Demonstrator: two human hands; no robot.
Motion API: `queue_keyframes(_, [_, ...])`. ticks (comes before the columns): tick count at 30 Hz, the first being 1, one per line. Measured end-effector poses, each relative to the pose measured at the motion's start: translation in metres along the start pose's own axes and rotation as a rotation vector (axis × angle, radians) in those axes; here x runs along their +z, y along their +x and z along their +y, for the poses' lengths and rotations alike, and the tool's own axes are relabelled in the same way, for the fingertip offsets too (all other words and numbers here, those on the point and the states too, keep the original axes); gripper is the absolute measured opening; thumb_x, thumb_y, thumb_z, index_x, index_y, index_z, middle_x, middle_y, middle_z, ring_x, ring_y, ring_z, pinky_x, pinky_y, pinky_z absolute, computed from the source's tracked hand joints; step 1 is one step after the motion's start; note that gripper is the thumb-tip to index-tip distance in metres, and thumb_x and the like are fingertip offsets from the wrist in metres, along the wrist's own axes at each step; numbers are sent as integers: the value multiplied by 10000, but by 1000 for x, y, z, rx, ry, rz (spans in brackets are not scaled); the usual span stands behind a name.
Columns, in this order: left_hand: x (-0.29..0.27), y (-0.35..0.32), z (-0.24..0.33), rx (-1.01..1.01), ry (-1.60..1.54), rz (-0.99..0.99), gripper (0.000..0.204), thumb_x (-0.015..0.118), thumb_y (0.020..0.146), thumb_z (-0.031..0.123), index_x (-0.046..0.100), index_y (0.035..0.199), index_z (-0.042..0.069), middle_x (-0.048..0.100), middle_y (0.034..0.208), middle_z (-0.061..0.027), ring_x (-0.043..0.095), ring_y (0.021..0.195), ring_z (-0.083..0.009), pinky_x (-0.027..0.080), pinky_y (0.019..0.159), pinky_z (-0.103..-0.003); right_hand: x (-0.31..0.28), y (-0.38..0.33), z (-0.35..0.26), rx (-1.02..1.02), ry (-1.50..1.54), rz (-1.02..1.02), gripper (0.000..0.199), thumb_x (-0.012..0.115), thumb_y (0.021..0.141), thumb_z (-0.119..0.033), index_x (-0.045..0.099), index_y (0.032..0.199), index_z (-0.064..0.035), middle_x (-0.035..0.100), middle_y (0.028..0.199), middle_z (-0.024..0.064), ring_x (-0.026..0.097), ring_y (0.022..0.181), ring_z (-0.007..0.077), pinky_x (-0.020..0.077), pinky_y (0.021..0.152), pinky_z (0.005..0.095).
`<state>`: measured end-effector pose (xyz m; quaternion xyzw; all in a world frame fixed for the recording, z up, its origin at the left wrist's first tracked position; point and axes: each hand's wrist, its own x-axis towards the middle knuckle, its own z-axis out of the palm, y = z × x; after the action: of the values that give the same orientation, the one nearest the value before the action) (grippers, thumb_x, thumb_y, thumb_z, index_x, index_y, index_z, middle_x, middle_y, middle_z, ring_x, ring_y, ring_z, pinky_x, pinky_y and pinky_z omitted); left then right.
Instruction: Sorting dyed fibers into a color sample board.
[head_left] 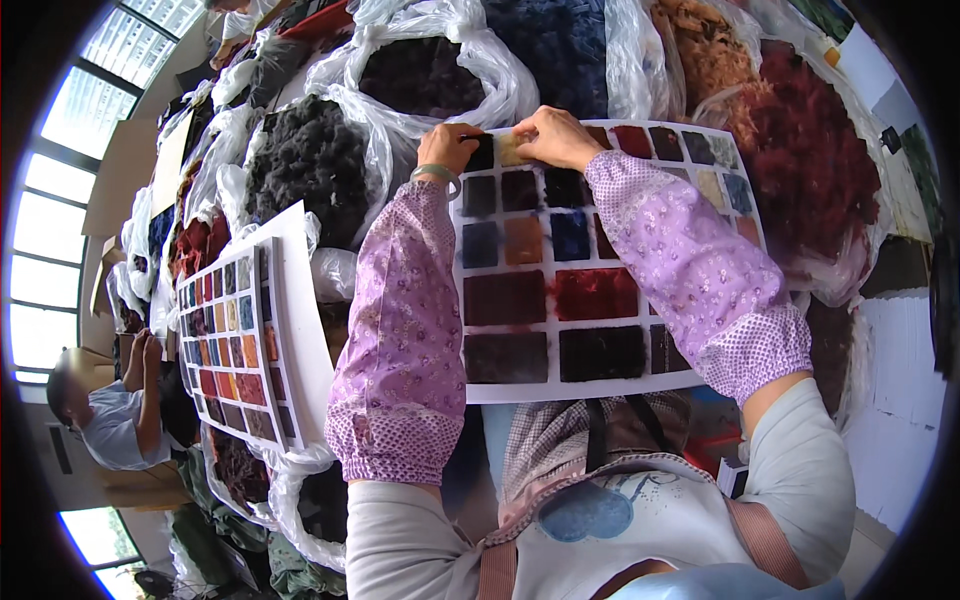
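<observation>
A white sheet (505,394) with rows of coloured fibre swatches lies before me, tilted over the bags. My left hand (447,150) is at its top left corner, fingers closed beside a black swatch (480,153); what they hold, if anything, is hidden. My right hand (558,138) bends over the top edge, fingertips pinched together at a pale yellow swatch (511,150). Whether loose fibre is between them is too small to tell. Larger dark red and brown swatches fill the lower rows, and my right forearm covers part of the right side.
Plastic bags of loose fibre crowd around: dark grey (310,165), blackish (425,78), navy (550,50), orange-brown (705,60) and deep red (815,150). More swatch sheets (225,335) stand at the left. Beyond them a person (125,410) works; another is partly visible at the upper left.
</observation>
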<state>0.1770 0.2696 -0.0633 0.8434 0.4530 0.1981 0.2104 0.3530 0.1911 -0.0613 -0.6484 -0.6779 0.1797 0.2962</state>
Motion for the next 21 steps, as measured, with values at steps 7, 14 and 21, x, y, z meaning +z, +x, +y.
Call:
queue_keyframes(7, [10,-26,-23,317,311,-15,294,540,772,220,586,1063,201,507,1130,-56,470,1015,-267,404,827,-372,17,-9,-3,-179,-334,65,198,590,738,-216,642,921,-161,531,870,107,555,858,260,458,743,350])
queue_keyframes(14, [25,-45,-11,99,108,-214,458,341,863,356,288,1306,251,235,1382,-4,302,1223,-290,283,910,-518,14,-17,-12,-174,-549,-108,275,473,807,-196,573,1060,-236,502,981,86,487,955,240,431,796,378])
queue_keyframes(21, [11,-101,1,-29,286,-235,501,269,876,386,137,1347,276,127,1415,10,206,1273,-289,198,950,-579,-88,-108,-1,-239,-334,158,430,531,790,-260,459,1191,-123,447,1179,152,475,1040,291,383,873,339])
